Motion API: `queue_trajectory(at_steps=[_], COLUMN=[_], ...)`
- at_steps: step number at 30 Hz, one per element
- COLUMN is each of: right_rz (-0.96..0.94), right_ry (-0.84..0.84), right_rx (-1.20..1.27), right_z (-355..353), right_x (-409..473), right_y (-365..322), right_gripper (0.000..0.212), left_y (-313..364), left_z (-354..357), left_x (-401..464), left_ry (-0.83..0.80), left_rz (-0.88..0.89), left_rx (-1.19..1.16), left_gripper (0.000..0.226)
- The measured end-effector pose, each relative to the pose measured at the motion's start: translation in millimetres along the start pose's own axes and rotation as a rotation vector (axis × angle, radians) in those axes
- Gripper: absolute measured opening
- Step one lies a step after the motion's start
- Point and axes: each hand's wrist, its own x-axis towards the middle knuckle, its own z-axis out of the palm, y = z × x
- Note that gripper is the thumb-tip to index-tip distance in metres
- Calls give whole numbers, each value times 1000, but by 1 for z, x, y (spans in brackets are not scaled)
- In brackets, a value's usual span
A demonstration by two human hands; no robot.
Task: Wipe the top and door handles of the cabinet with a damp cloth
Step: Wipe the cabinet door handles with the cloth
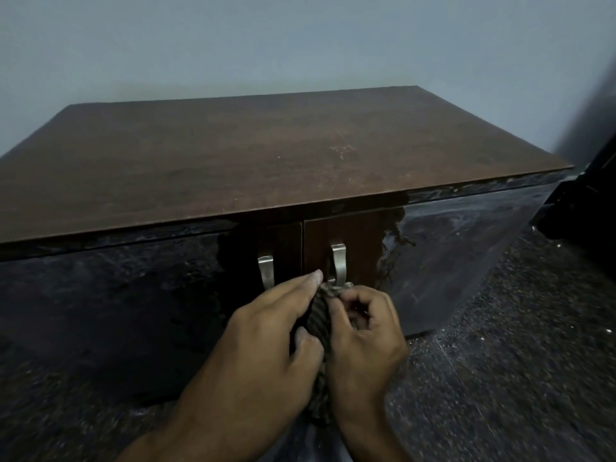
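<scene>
A low cabinet with a brown wooden top (266,155) stands against the wall, its dark glossy doors facing me. Two metal handles sit at the middle of the doors: the left handle (266,270) and the right handle (339,261). A dark striped cloth (320,316) is bunched between both my hands, its upper end touching the bottom of the right handle. My left hand (266,341) grips the cloth from the left, index finger stretched toward the handle. My right hand (366,331) pinches the cloth from the right, just below the right handle.
A pale blue wall (300,38) rises behind the cabinet. Dark speckled floor (516,345) lies to the right, with a dark object (586,195) standing at the right edge beside the cabinet.
</scene>
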Motion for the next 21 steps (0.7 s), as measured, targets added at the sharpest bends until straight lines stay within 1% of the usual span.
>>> queue_trajectory(at_steps=[1,5,6,8,10,12,14,17,19,21], right_rz=[41,-24,-2,161,371,444,460,461,425,341], right_ry=[13,37,32,26,3,-38,-62,-54,-33,-3], right_rx=[19,71,96,143,183,192,202,236,257,236], right_z=[1,5,6,7,8,7,8,9,9,7], right_x=[0,1,1,0,0,3,4,1,-4,-5], right_y=[2,-4,-5,-4,-2,-2,-4,-14,-19,-23], right_gripper=[26,16,18,27,27,24,21,22,19,19], left_y=[0,-2,-3,-2,1,1,-2,-1,1,2], left_z=[1,3,3,4,2,1,0,-2,-3,-5], left_x=[-1,-1,-1,0,0,0,0,-1,0,2], left_ry=[-15,-10,1,20,28,37,51,96,140,167], left_rz=[-2,7,6,16,29,30,29,22,30,48], left_rx=[3,5,1,-6,-15,-32,-37,-23,-10,6], left_gripper=[62,63,63,61,60,61,58,55,52,48])
